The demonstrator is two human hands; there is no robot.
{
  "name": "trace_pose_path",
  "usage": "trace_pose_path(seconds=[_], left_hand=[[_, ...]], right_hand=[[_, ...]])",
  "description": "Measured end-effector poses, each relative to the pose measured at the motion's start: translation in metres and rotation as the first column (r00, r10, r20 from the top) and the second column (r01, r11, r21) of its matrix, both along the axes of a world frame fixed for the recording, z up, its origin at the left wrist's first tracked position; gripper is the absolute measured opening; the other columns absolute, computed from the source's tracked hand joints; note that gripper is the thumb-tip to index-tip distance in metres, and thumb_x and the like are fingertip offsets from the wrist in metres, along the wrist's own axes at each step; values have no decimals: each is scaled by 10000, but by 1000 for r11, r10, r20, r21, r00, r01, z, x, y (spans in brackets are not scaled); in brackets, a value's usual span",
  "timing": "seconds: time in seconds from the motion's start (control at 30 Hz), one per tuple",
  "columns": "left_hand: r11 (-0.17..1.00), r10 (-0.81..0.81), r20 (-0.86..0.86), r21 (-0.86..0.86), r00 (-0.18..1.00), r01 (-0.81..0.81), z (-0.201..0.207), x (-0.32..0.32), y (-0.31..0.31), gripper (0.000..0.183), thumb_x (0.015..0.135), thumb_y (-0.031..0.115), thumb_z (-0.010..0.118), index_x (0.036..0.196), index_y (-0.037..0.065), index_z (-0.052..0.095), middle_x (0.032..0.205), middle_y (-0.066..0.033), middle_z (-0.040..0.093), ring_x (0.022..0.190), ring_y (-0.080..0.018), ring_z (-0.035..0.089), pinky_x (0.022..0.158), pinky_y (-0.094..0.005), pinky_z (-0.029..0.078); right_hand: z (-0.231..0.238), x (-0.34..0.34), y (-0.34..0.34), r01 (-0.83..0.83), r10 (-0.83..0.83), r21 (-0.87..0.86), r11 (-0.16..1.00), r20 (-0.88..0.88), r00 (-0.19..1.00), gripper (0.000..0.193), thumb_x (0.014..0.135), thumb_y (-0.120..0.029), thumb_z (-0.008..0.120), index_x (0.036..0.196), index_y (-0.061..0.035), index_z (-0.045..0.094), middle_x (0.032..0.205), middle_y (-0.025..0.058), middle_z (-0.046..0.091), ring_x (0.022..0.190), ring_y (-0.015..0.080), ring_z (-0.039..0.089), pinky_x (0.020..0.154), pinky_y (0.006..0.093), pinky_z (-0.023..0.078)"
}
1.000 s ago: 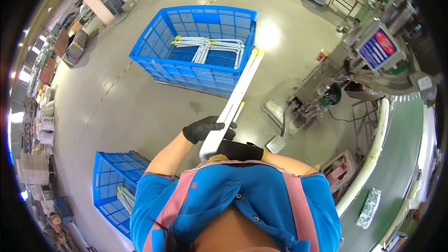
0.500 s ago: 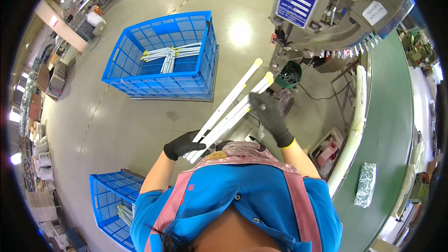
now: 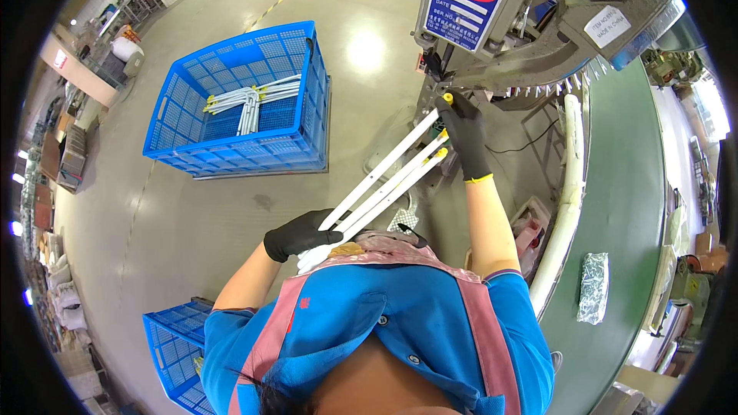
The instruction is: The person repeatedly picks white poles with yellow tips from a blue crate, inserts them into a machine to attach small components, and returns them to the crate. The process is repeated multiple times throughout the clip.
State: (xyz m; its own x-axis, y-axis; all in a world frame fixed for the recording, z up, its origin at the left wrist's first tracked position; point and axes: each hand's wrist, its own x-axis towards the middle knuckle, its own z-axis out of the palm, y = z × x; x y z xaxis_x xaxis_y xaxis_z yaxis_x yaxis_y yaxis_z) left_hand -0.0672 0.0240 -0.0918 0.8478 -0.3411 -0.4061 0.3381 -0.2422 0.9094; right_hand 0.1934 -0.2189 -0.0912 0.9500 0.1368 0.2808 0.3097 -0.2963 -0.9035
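Head view: left hand (image 3: 298, 235) clamped on near ends of white rods (image 3: 384, 180); right hand (image 3: 463, 132) closed round a yellow-tipped far end, beside machine (image 3: 530, 27). Open floor (image 3: 231, 207) leftward before blue crate (image 3: 246, 111).

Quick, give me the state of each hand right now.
Left hand: closed around the near ends of the white rods.
Right hand: closed on the far end of one rod, up by the machine.
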Motion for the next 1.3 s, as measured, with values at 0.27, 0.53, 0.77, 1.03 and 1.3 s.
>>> trace_pose_path(seconds=[0.27, 0.53, 0.77, 1.03, 1.3], left_hand=[[995, 66, -90, -73, 994, -72, 6, 7, 21, 505, 890, 270, 614, 1298, 1, 487, 1182, -108, 588, 1051, -175, 548, 915, -301, 422], [991, 61, -155, -108, 986, -79, -25, 10, 23, 501, 878, 279, 631, 1275, -2, 512, 1128, -97, 613, 1012, -183, 559, 909, -297, 417], [988, 70, -258, -112, 964, -102, -7, 8, 18, 481, 868, 265, 644, 1250, 1, 519, 1006, -76, 634, 864, -135, 594, 767, -268, 478], [977, 147, -348, -93, 926, -190, 30, 7, 18, 470, 837, 191, 665, 1225, -19, 503, 954, -128, 655, 710, -149, 628, 604, -272, 520], [952, 234, -319, -115, 918, -283, 32, -9, -6, 515, 818, 181, 659, 1248, -20, 459, 917, -163, 658, 685, -197, 646, 597, -306, 540]], right_hand=[[-11, 9, 19, -1, 15, 112, 994, -122, 992, 270, 806, -206, 686, 973, 4, 666, 848, 45, 673, 772, 98, 592, 724, 246, 464], [-20, 13, 20, -38, 40, -20, 999, 125, 991, 324, 800, -290, 670, 954, -5, 656, 803, 95, 650, 739, 177, 589, 708, 304, 460], [-6, 20, 15, -121, 122, -161, 979, -5, 993, 281, 809, -222, 668, 929, 30, 637, 761, 83, 654, 688, 129, 572, 669, 288, 456], [-34, 33, 24, -248, 284, 346, 905, -57, 957, 145, 819, -115, 689, 933, -30, 664, 793, 16, 653, 736, 103, 601, 684, 238, 475], [-20, 21, 12, -126, 115, -140, 982, -82, 990, 377, 784, -401, 658, 985, -82, 675, 753, 82, 656, 786, 200, 636, 712, 310, 478]])
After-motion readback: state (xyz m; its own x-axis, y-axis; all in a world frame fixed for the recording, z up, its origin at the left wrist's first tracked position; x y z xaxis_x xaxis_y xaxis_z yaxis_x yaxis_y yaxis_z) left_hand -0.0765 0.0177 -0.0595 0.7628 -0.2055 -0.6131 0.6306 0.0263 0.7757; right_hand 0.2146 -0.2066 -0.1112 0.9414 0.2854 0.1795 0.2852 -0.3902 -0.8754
